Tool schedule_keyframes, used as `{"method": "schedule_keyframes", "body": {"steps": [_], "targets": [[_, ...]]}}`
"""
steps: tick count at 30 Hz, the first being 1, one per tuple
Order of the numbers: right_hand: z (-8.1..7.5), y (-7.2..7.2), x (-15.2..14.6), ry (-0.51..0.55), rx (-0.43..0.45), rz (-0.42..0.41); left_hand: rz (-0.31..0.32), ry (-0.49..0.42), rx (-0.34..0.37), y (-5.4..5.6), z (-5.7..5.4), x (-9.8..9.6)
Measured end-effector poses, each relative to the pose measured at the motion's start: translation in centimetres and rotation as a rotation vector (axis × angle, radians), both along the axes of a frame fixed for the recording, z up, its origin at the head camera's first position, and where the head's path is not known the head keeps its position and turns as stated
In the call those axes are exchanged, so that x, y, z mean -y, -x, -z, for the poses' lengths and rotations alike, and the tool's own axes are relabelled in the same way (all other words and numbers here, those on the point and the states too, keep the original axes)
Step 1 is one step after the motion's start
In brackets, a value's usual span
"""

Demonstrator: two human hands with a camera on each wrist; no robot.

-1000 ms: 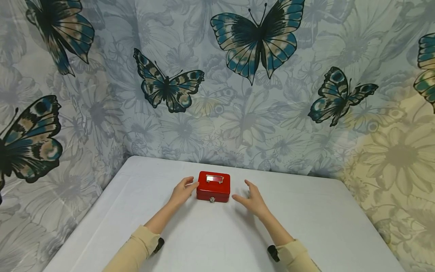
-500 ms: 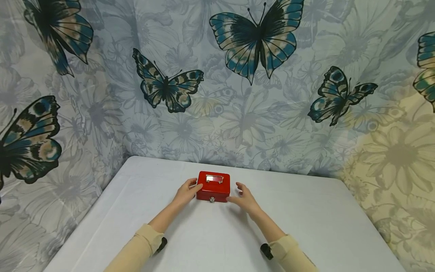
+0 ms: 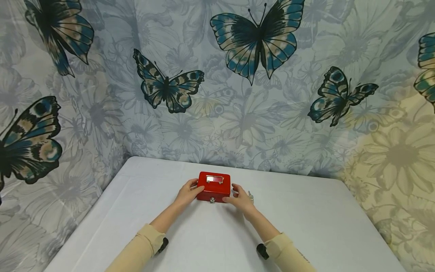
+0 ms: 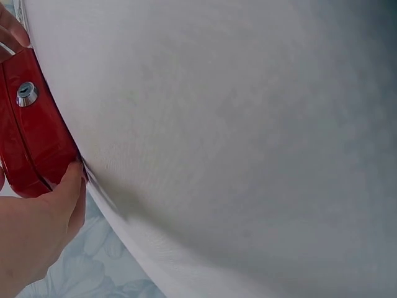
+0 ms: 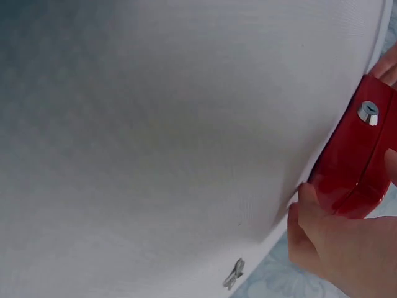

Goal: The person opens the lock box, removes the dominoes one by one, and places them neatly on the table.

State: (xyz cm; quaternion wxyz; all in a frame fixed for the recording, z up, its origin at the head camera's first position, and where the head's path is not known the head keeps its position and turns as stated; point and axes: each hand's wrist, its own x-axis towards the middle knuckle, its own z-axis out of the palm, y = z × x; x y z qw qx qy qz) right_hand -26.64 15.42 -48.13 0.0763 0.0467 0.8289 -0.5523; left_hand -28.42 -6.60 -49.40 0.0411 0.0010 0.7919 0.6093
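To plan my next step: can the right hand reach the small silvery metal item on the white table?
Probably yes: the item lies near the right hand, nothing visible between, though that hand touches the red metal box.

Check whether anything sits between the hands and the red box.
Nothing visible does. The left hand and right hand touch opposite ends of the red box. The silver keys lie outside the right hand, not in between.
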Motion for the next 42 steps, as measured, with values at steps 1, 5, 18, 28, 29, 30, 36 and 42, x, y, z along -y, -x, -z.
{"method": "schedule_keyframes", "body": {"steps": [1, 5, 18, 28, 29, 30, 36, 42], "targets": [[0.0, 0.0, 0.0, -0.003, -0.002, 0.0, 0.002, 0.001, 0.003, 0.0, 0.0, 0.0], [0.3, 0.1, 0.2, 0.016, -0.008, -0.003, 0.014, 0.004, 0.009, -0.1, 0.0, 0.1], [0.4, 0.0, 0.6, 0.069, -0.038, -0.022, 0.04, -0.008, 0.029, -0.4, -0.4, 0.0], [0.4, 0.2, 0.6, 0.05, -0.038, -0.018, 0.044, -0.014, 0.017, -0.3, -0.2, 0.0], [0.4, 0.2, 0.6, 0.053, -0.037, -0.018, 0.045, -0.013, 0.013, -0.3, -0.2, 0.0], [0.3, 0.2, 0.6, 0.054, -0.037, -0.017, 0.045, -0.009, 0.007, -0.3, -0.2, 0.0], [0.1, 0.0, 0.5, 0.047, -0.036, -0.021, 0.053, 0.041, -0.027, -0.5, -0.5, 0.1], [0.0, -0.3, 0.3, 0.009, -0.041, -0.023, 0.056, 0.053, -0.038, -0.9, -1.0, 0.1]]}}
